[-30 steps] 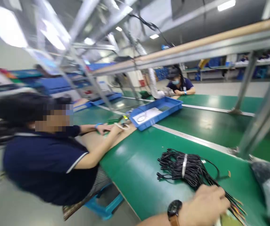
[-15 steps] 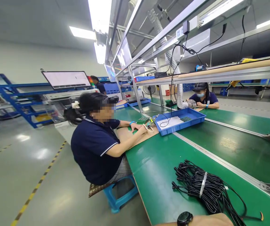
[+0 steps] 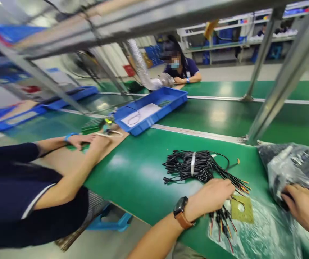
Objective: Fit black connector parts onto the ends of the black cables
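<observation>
My left hand (image 3: 213,194), with a watch (image 3: 180,207) on its wrist, is closed above several short black leads (image 3: 221,219) with bare coloured wire ends; what its fingers hold is hidden. Just beyond it lies a bundle of long black cables (image 3: 189,165) tied with a white band. My right hand (image 3: 302,207) grips the near edge of a clear plastic bag (image 3: 300,169) with dark items inside. Between my hands a yellow square pad (image 3: 242,209) with a round hole lies near a clear plastic sheet (image 3: 267,226).
At my left a co-worker's arms (image 3: 70,183) rest on a brown board beside green circuit boards (image 3: 92,126). A blue tray (image 3: 154,120) holding paper stands ahead. Metal posts (image 3: 271,90) rise from the green table (image 3: 132,172); another person (image 3: 189,68) sits across it.
The view has swung right and down. My left hand, earlier at the bottom edge near the cable bundle, now shows over the short leads. My right hand and the plastic bag have come into view.
</observation>
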{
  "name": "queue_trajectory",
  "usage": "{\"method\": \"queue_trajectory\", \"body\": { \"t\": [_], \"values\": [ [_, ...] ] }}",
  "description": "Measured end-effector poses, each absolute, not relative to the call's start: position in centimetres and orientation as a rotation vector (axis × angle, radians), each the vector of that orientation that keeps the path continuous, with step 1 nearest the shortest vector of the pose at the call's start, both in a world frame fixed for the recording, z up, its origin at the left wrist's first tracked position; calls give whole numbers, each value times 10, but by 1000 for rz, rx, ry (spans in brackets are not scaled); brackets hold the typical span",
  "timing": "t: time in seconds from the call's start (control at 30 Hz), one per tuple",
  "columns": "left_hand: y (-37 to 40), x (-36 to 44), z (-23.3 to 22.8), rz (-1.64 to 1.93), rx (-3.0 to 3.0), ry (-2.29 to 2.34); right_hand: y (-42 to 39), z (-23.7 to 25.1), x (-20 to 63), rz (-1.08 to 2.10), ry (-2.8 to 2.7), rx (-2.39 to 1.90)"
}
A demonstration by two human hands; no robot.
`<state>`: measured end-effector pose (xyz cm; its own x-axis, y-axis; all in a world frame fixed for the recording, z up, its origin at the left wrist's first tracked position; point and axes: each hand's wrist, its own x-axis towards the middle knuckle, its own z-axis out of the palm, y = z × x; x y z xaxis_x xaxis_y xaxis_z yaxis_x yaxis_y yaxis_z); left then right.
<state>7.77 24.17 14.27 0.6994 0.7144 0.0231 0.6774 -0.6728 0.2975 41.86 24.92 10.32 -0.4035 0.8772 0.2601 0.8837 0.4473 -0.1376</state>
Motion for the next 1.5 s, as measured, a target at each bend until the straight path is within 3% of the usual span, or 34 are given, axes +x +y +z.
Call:
{"method": "queue_trajectory", "body": {
  "t": [0.17,0.63,0.77,1.0,1.33,1.5],
  "values": [
    [242,76,147,177,2562,1065,244,118,406,-15,-2419,-1718],
    [235,88,137,110,2657,1208,237,150,387,-71,-2219,-1748],
    [234,92,140,61,2669,1235,231,159,374,-179,-2076,-1492],
    [230,97,146,110,2840,1145,217,126,339,318,-2414,-842],
    [226,100,137,319,2910,1170,226,71,349,148,-2615,-627],
    [228,98,135,394,2894,1172,231,72,349,154,-2632,-611]
  ]
}}
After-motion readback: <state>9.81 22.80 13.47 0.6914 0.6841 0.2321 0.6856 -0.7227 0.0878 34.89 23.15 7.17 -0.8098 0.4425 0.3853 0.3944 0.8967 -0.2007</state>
